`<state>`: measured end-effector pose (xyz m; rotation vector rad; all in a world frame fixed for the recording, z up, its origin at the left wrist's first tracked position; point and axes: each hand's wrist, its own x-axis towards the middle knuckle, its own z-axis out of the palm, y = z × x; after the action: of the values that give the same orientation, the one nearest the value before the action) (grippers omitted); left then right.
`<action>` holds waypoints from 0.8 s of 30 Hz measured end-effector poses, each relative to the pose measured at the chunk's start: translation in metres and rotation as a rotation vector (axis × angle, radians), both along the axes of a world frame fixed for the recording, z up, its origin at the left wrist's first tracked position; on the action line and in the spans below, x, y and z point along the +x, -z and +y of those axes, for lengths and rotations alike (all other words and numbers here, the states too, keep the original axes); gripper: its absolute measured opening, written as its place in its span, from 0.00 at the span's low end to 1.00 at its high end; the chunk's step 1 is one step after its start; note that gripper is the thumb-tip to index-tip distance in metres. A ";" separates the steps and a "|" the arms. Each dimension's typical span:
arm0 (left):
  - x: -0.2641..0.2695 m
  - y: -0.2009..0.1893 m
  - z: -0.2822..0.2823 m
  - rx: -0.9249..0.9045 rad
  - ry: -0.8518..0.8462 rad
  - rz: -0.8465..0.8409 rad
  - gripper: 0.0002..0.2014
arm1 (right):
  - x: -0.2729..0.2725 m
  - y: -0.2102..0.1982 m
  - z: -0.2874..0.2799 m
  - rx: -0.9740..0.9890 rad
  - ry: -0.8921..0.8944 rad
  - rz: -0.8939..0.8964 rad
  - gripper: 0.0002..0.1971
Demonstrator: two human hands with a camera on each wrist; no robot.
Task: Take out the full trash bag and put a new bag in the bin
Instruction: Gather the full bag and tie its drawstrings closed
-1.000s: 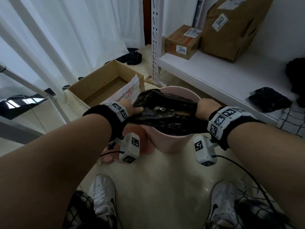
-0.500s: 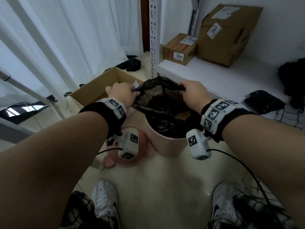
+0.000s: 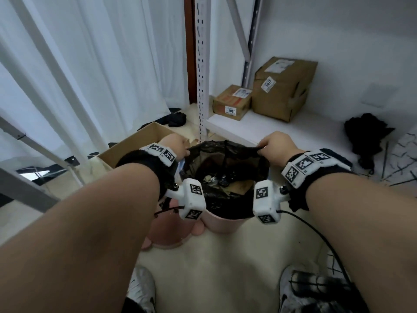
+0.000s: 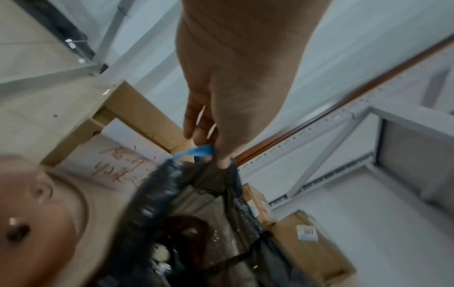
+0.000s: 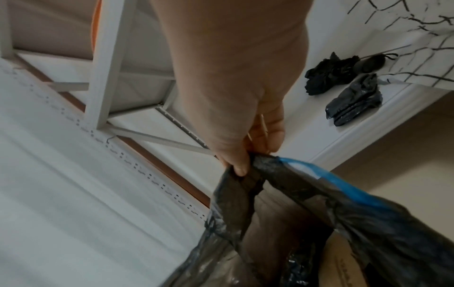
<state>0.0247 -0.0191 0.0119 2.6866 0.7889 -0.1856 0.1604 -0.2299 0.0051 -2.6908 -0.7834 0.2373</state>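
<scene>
A black trash bag (image 3: 225, 177) with trash inside hangs partly out of the pink bin (image 3: 222, 223) on the floor. My left hand (image 3: 174, 143) pinches the bag's left rim; in the left wrist view the left hand (image 4: 213, 151) holds the rim together with a blue drawstring (image 4: 199, 150). My right hand (image 3: 274, 143) pinches the right rim, and the right wrist view shows the right hand (image 5: 248, 155) gripping the black bag (image 5: 294, 223) beside its blue drawstring (image 5: 341, 186). The bag's mouth is stretched open between both hands.
The pink bin lid (image 3: 167, 231) lies on the floor left of the bin. An open cardboard box (image 3: 135, 145) stands behind my left hand. A white shelf (image 3: 282, 132) carries two taped boxes and folded black bags (image 5: 353, 103). My shoes (image 3: 141, 290) stand near the bin.
Both hands have risen and moved apart with the bag's rim, lifting the bag higher out of the bin and stretching its mouth open. The head view has tilted upward.
</scene>
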 end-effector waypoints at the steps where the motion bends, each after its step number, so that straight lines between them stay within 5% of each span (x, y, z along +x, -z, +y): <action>1: 0.000 0.001 0.001 -0.012 -0.011 -0.044 0.12 | -0.001 0.002 -0.001 0.014 -0.005 0.003 0.11; 5: 0.000 0.016 -0.002 -0.137 -0.057 -0.176 0.02 | -0.007 0.011 -0.004 0.021 -0.003 0.097 0.11; 11: 0.009 0.031 -0.012 -0.352 -0.175 -0.321 0.02 | 0.006 0.017 -0.003 0.073 0.061 0.079 0.14; 15: 0.020 0.032 -0.015 -0.516 -0.254 -0.378 0.06 | 0.009 0.023 0.007 0.112 0.077 0.056 0.11; 18: 0.022 0.028 -0.010 -0.769 -0.277 -0.256 0.15 | 0.008 0.020 0.014 0.129 0.064 0.061 0.13; 24: 0.026 0.014 -0.002 -0.666 -0.120 -0.297 0.17 | -0.004 0.033 0.023 0.009 0.052 0.165 0.17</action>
<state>0.0506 -0.0213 -0.0026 1.9750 0.6465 -0.0103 0.1567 -0.2073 -0.0275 -2.6385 -0.6628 0.4358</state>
